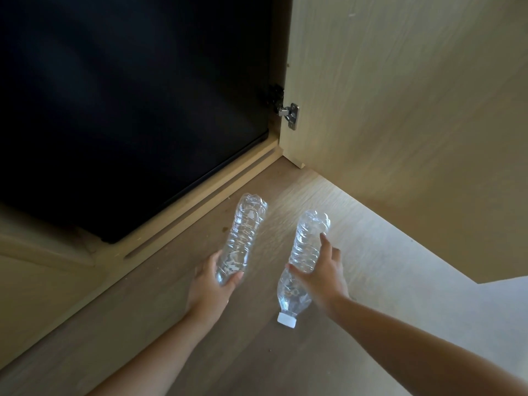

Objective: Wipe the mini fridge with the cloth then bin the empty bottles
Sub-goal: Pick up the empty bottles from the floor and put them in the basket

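Clear plastic in both hands: in front of the black mini fridge (114,110), which sits in a pale wood cabinet, a person gathers the empties. The left hand (211,284) has its fingers clamped round the near end of a clear ribbed plastic bottle (243,232). That bottle's base points at the fridge, and it appears to be lifted off the pale wood floor (171,324). The right hand (323,270) reaches down onto a second clear plastic bottle (305,244), thumb on one flank and fingers on the other, closed across its middle. Its white screw cap (286,320) points away from the fridge; whether this bottle is off the floor cannot be told. No cloth shows, so the wiping looks finished and the binning step is in hand. No bin is in view either, so the next move likely calls for a firm but gentle hold on both thin bottles, then a turn away from the fridge to find one.
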`<move>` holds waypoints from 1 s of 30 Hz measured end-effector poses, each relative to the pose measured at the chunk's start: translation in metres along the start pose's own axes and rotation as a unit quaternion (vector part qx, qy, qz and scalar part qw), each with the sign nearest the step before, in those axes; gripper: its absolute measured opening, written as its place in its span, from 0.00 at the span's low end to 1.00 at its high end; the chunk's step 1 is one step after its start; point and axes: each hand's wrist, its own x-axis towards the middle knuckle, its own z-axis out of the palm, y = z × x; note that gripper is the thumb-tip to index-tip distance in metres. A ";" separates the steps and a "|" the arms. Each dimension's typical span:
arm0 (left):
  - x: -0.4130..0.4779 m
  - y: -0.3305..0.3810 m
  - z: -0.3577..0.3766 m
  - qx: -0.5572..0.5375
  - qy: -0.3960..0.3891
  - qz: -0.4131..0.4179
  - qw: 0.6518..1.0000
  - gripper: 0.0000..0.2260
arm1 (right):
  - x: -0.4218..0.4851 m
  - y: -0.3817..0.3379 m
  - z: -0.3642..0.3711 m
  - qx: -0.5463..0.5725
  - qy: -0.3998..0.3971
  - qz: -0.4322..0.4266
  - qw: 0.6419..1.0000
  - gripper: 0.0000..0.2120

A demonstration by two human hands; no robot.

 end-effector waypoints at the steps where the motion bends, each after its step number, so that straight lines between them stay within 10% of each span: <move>1: -0.001 0.001 0.000 -0.002 -0.003 -0.003 1.000 0.27 | -0.001 -0.002 0.003 0.003 -0.008 0.012 1.000 0.46; 30: -0.062 0.124 -0.074 -0.127 -0.047 -0.118 0.984 0.23 | -0.061 -0.078 -0.109 0.167 -0.053 0.026 0.984 0.37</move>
